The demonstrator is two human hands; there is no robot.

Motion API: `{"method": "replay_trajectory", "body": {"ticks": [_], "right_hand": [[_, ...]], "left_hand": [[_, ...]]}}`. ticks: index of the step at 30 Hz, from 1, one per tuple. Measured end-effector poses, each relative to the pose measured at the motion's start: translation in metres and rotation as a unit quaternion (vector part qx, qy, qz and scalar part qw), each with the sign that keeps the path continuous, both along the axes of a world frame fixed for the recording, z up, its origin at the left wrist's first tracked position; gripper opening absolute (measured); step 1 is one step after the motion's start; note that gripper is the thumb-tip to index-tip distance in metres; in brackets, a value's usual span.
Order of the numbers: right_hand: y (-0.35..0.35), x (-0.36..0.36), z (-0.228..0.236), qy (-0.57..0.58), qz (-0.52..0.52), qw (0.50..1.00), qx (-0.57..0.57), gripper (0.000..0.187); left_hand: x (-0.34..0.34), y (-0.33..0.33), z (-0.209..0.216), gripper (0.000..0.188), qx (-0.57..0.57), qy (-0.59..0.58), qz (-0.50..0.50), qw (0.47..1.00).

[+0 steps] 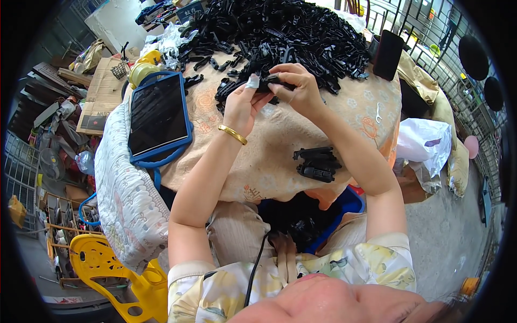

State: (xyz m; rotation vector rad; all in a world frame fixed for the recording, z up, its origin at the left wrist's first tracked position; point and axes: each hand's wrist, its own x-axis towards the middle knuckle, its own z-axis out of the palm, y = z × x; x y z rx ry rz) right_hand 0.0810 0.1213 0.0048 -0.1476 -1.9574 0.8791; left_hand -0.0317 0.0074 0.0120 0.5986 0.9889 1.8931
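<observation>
Both hands meet over the cloth-covered table, at the near edge of a big heap of black plastic parts. My left hand, with a gold bangle at the wrist and a white wrapping on the thumb, is closed on one end of a slim black plastic part. Fingers of my right hand pinch the same part from the other side, hiding much of it. Loose black parts lie just beyond my left hand. Closer to me, several similar pieces sit together on the cloth.
A tablet in a blue case lies at the left; a dark phone stands at the right. Below the table edge, a blue tub holds black pieces. A yellow chair is at lower left, a white plastic bag at right.
</observation>
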Motion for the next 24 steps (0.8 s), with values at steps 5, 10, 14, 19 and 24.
{"method": "replay_trajectory", "body": {"ticks": [5, 10, 14, 19, 24], "right_hand": [[-0.005, 0.002, 0.003, 0.02, -0.02, 0.991, 0.133, 0.015], [-0.012, 0.002, 0.007, 0.036, -0.062, 0.986, 0.151, 0.017], [-0.012, 0.004, 0.009, 0.011, -0.092, 0.976, 0.198, 0.02], [0.0, 0.016, 0.02, -0.023, -0.038, 0.989, 0.141, 0.021], [0.008, 0.016, 0.019, -0.041, 0.076, 0.996, 0.005, 0.021]], "left_hand": [[-0.002, 0.001, -0.003, 0.018, -0.006, 0.003, 0.036, 0.999], [-0.001, 0.002, -0.003, 0.017, 0.039, 0.018, 0.058, 0.997], [-0.002, 0.0, 0.001, 0.02, 0.045, 0.057, 0.085, 0.994], [0.001, -0.001, 0.005, 0.024, 0.052, 0.131, 0.092, 0.986], [0.0, 0.0, 0.005, 0.029, 0.061, 0.163, 0.071, 0.982]]}}
